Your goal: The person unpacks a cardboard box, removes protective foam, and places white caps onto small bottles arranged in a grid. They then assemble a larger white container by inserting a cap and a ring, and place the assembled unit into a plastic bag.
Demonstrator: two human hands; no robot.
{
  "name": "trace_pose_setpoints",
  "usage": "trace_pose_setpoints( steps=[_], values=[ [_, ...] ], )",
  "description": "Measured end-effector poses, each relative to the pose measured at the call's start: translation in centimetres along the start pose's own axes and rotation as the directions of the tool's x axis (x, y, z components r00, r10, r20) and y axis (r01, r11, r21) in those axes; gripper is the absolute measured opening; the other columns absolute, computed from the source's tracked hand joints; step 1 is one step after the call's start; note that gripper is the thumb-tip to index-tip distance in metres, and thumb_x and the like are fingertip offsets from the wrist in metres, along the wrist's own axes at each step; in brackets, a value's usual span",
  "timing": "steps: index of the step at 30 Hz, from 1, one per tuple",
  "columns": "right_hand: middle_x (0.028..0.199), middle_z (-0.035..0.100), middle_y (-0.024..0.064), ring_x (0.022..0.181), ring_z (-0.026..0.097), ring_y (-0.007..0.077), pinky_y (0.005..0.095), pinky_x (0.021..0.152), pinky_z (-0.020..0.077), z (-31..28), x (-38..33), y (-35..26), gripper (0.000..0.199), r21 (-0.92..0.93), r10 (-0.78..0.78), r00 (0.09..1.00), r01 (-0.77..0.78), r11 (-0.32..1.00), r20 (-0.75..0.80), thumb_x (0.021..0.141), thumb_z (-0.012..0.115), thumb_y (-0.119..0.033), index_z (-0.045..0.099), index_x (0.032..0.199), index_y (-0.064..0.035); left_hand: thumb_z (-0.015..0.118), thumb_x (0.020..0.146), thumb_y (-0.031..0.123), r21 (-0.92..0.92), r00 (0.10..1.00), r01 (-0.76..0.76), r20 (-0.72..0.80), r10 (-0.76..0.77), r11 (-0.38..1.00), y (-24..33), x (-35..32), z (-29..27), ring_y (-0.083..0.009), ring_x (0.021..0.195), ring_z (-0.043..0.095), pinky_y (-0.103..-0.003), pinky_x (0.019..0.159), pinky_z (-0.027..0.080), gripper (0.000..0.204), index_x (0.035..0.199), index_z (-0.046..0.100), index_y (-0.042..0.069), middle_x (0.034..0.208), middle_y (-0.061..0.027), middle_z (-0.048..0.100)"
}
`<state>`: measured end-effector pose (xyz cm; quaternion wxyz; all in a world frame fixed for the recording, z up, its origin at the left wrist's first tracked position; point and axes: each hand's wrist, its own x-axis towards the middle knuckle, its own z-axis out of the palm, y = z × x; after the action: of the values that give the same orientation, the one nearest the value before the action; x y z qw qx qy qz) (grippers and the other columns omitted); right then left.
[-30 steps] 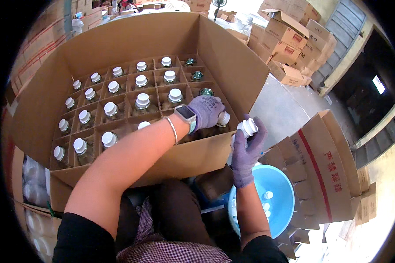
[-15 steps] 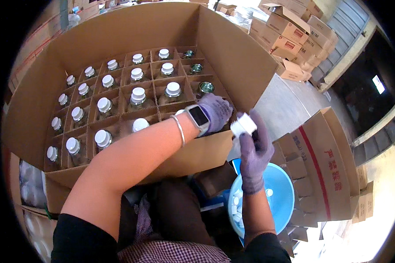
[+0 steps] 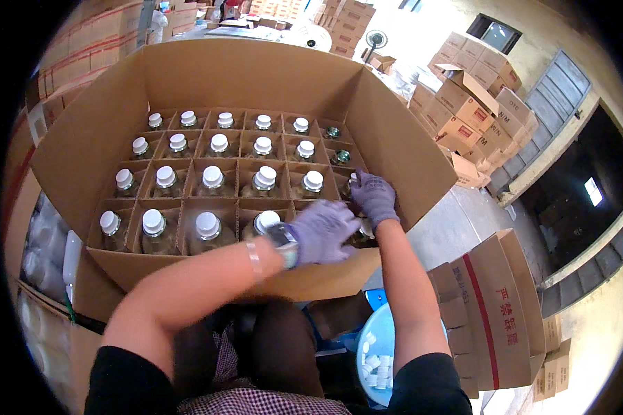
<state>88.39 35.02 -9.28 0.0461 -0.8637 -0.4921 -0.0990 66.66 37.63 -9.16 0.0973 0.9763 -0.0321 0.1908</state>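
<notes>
A large open cardboard carton with card dividers holds rows of clear glass bottles, most topped with white caps. My right hand, in a purple-grey knit glove, reaches into the right-hand column, its fingers closed round a white cap on a bottle mouth. My left hand, gloved alike and blurred by motion, hovers over the front right cells with its fingers stretched out and nothing visible in them. Below it, the front right bottle is partly hidden. Two uncapped bottles stand at the far right.
A blue basin of loose white caps sits low beside my right arm. To the right leans an open carton with a red stripe. Stacked boxes stand at the back right, near a dark doorway.
My right hand has carried the white cap forward from above the basin to a bottle in the right column. My left hand has drawn back toward the carton's front. The view has tilted up.
</notes>
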Motion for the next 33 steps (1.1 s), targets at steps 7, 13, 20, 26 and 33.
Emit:
trace_pose_setpoints(
  steps=[7,13,20,26,33],
  values=[
    [0.118,0.069,0.0187,0.111,0.066,0.0349,0.0456,0.096,0.0506,-3.3,0.5,-1.0,0.040,-0.234,-0.102,0.942,0.183,0.955,0.320,0.090,0.052,-0.025,0.065,0.123,-0.0040,0.067,0.085,0.028,-0.011,0.925,0.226,-0.312,-0.218,0.974,-13.0,-9.8,-8.5,-0.0369,0.098,0.064,-0.044,0.087,0.052,0.031,0.107,0.069,0.006,0.103,-0.0171,0.068],
    [0.129,0.062,0.0232,0.118,0.063,0.0357,0.0440,0.099,0.0495,-3.3,-1.2,-3.5,0.048,-0.330,0.016,0.927,0.117,0.937,0.374,0.088,0.056,-0.026,0.060,0.129,-0.0023,0.068,0.089,0.029,-0.193,0.797,0.379,-0.430,-0.425,0.905,-20.0,-14.0,-8.7,-0.0314,0.101,0.066,-0.040,0.088,0.052,0.034,0.112,0.069,0.004,0.109,-0.0157,0.068],
    [0.129,0.063,0.0225,0.119,0.062,0.0311,0.0404,0.102,0.0464,-5.3,0.5,-1.0,0.065,-0.018,-0.098,0.901,0.116,0.993,0.423,0.089,0.059,-0.035,0.047,0.143,0.0008,0.066,0.091,0.022,-0.510,0.764,0.286,-0.389,-0.514,0.811,-21.1,-17.2,-7.1,-0.0238,0.105,0.066,-0.036,0.092,0.050,0.031,0.115,0.068,0.002,0.112,-0.0129,0.069],
    [0.101,0.071,0.0101,0.089,0.067,0.0216,0.0342,0.081,0.0540,-4.7,7.1,-2.0,0.050,0.897,0.056,0.995,-0.101,0.430,0.085,0.088,0.072,-0.038,0.067,0.117,0.0028,0.067,0.091,0.024,-0.458,0.713,0.318,-0.461,-0.528,0.830,-21.4,-18.3,-8.2,-0.0255,0.102,0.066,-0.036,0.091,0.052,0.031,0.114,0.068,0.003,0.109,-0.0146,0.068],
    [0.110,0.067,0.0185,0.097,0.064,0.0312,0.0408,0.088,0.0517,5.2,15.8,0.1,0.055,0.291,0.011,0.979,0.050,0.955,-0.203,0.078,0.080,-0.036,0.062,0.115,-0.0006,0.068,0.091,0.019,-0.366,0.715,0.386,-0.461,-0.525,0.847,-21.7,-18.6,-8.5,-0.0233,0.100,0.067,-0.035,0.090,0.052,0.028,0.114,0.068,0.004,0.109,-0.0126,0.069]
  ],
)
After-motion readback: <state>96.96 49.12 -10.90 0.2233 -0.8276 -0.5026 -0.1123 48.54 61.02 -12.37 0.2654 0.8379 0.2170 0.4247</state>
